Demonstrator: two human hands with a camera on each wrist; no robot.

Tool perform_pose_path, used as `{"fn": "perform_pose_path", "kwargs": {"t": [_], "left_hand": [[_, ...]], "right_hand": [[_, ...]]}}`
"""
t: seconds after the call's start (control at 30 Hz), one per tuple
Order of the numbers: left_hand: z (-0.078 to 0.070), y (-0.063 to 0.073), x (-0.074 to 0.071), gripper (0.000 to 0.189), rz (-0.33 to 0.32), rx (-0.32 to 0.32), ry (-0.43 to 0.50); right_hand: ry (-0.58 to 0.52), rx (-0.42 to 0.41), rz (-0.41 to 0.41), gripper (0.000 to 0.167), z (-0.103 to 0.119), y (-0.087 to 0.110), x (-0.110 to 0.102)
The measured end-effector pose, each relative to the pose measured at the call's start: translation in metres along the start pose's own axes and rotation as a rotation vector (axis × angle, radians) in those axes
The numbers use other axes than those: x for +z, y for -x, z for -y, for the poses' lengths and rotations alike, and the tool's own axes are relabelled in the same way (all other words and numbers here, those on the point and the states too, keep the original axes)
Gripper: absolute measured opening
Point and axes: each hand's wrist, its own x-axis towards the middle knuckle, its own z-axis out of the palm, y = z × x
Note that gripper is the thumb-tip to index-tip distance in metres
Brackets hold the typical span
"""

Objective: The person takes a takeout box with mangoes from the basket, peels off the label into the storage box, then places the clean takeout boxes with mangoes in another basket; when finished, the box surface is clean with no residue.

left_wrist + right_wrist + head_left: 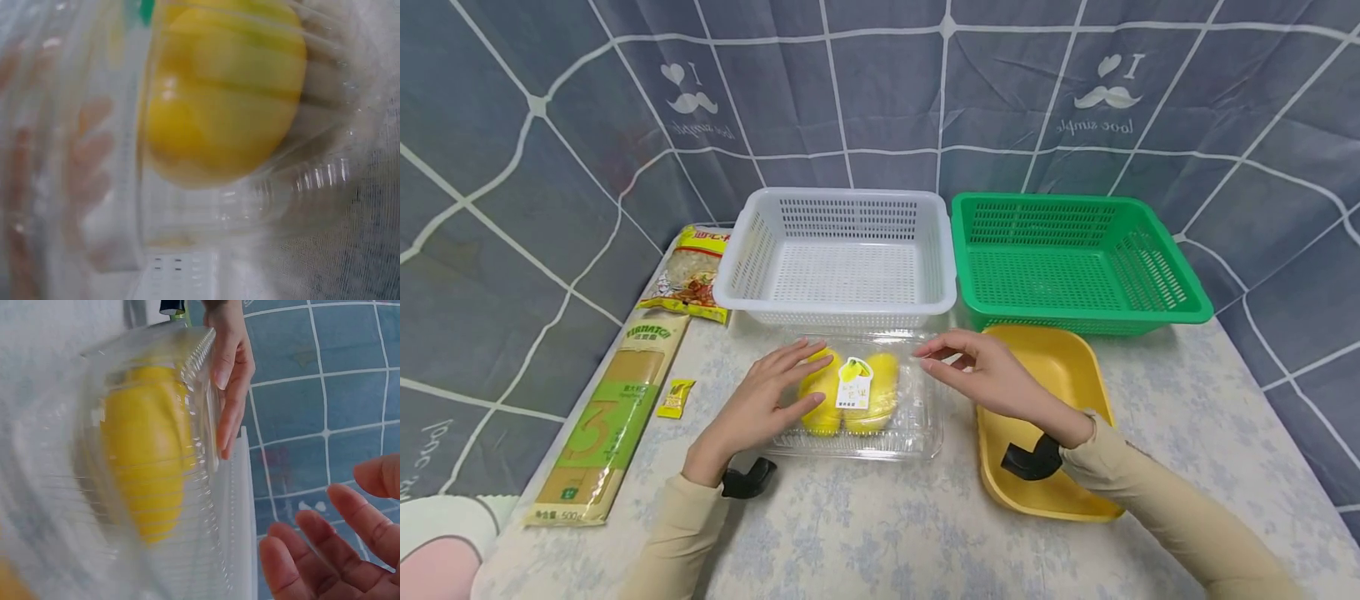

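Observation:
A clear plastic clamshell box (917, 446) with its lid down lies on the table in the head view. Inside are yellow mango-like fruits (883, 387), and a white label (853, 396) sits over them. My left hand (760, 400) rests at the box's left part with fingers extended and spread. At the upper right corner of the box, my right hand (996, 375) hovers with fingers loosely bent and nothing held; its fingers look apart from the lid in the right wrist view. The left wrist view is blurred, showing a yellow fruit (228, 94) through the plastic.
Behind the box stand a white basket (835, 315) and a green basket (1082, 317). A yellow tray (1037, 500) lies under the right forearm. At left are a noodle pack (610, 425), a food bag (692, 275) and a small yellow packet (676, 398).

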Motion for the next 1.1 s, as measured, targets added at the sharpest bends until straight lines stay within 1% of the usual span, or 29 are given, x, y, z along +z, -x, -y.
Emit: {"fn": "perform_pose_path", "kwargs": {"t": [0.13,0.37,0.47,0.57,0.7,0.83,0.9,1.0,1.1], "left_hand": [[0.0,0.0,0.002,0.05,-0.017,-0.014,0.021],[-0.001,-0.001,0.003,0.049,-0.015,-0.06,0.034],[-0.001,0.0,0.004,0.048,-0.027,-0.062,0.039],[-0.001,0.0,0.006,0.048,-0.039,-0.06,0.047],[-0.001,0.001,0.007,0.048,-0.043,-0.062,0.055],[-0.002,0.002,0.008,0.047,-0.041,-0.064,0.055],[-0.002,0.002,0.008,0.047,-0.043,-0.062,0.053],[-0.002,0.002,0.008,0.047,-0.048,-0.056,0.051],[-0.001,0.002,0.009,0.046,-0.051,-0.05,0.05]], "right_hand": [[0.06,-0.037,0.077,0.019,0.003,-0.019,0.005],[0.197,-0.119,0.26,0.022,0.0,-0.055,0.016],[0.259,-0.121,0.336,0.024,0.001,-0.067,0.022],[0.329,-0.082,0.387,0.027,0.004,-0.076,0.029],[0.411,-0.029,0.444,0.034,0.006,-0.083,0.037],[0.488,0.019,0.5,0.043,0.008,-0.085,0.044],[0.523,0.033,0.511,0.044,0.01,-0.084,0.047],[0.558,0.038,0.503,0.041,0.011,-0.083,0.051],[0.568,0.032,0.494,0.036,0.011,-0.082,0.053]]}}
